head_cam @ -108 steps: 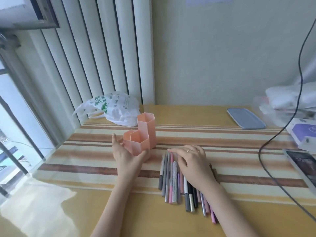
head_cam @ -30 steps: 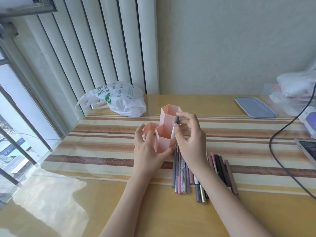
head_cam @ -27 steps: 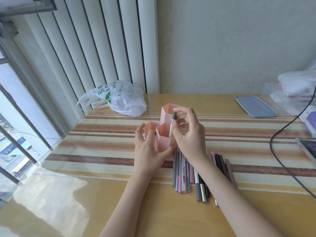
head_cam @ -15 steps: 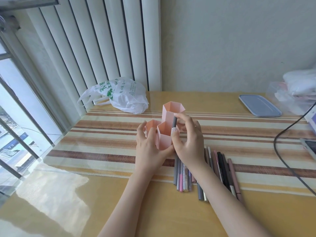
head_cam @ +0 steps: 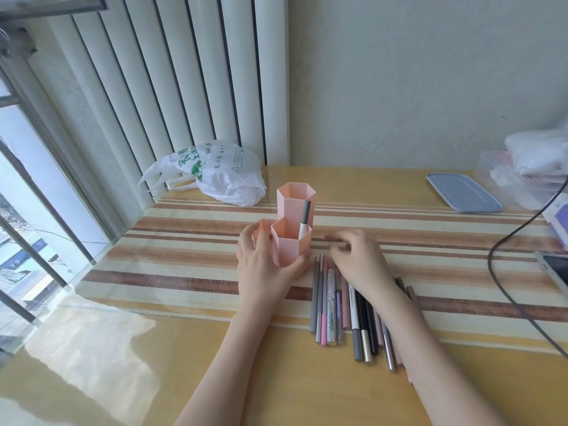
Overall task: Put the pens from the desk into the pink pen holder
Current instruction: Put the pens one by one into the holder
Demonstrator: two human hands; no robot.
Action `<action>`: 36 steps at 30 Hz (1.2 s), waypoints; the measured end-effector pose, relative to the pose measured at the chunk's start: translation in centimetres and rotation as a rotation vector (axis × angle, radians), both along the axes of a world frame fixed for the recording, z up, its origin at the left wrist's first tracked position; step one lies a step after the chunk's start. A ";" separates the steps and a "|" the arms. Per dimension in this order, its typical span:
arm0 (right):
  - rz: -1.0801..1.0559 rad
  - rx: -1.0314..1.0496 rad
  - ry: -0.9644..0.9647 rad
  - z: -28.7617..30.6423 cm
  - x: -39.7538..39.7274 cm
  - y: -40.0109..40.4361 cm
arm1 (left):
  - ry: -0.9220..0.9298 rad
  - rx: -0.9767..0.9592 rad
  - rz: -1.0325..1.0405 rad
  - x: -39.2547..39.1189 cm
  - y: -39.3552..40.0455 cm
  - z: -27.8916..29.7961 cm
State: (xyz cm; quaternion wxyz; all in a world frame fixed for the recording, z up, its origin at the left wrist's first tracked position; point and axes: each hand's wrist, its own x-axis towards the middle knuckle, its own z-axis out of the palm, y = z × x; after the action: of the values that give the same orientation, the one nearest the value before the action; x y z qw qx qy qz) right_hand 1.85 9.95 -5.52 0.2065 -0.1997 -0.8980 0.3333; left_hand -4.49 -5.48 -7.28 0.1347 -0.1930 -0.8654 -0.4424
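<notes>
A: What takes up the most room?

B: The desk, with a striped mat across its middle. At the back lie a white bag on the left and a grey lid on the right; a black cable loops down the right side.

A: And the holder?

B: The holder stands upright on the mat, three hexagonal cells of different heights. The left hand grips it from the near left side, fingers curled over the lowest cell, thumb against the front of the middle one.

A: Anything in it?

B: One grey pen leans upright in the middle cell, against its right wall.

A: Where are the rest?

B: The pens lie side by side on the mat, just right of the holder, running toward the near edge. The right hand rests over their far ends, fingers bent downward. It is blurred, so I cannot tell whether it pinches one.

A: The hands, then?

B: Apart, with the holder's right edge and the leftmost pens between them.
</notes>
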 end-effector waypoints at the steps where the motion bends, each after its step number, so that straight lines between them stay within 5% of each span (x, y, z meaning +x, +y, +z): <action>1: 0.027 0.052 -0.100 -0.3 0.1 -0.2 | -0.005 -0.003 0.015 0.0 0.0 0.0; 5: 0.051 0.261 -0.299 -0.6 0.0 -1.2 | -0.030 -0.018 0.039 -0.1 0.1 -0.1; 13: 0.040 0.181 -0.255 -0.4 -0.3 -1.4 | 0.007 -0.013 0.011 -0.2 0.2 -0.3; 21: 0.106 -0.321 0.127 1.4 -0.7 -0.8 | 0.061 -0.019 0.009 0.2 0.2 0.0; 31: -0.191 -0.950 0.375 1.3 -1.0 0.1 | 0.646 -0.027 -0.143 1.3 0.5 0.8; 36: -0.210 -1.137 0.456 1.7 -1.0 0.3 | 0.767 -0.016 -0.200 1.7 0.0 1.0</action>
State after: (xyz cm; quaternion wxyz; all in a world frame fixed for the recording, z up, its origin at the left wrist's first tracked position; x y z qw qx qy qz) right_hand 0.83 10.28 -3.78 0.2862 -0.2897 -0.4886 0.7716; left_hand -2.77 -5.45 -6.25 0.4030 -0.4287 -0.7325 -0.3424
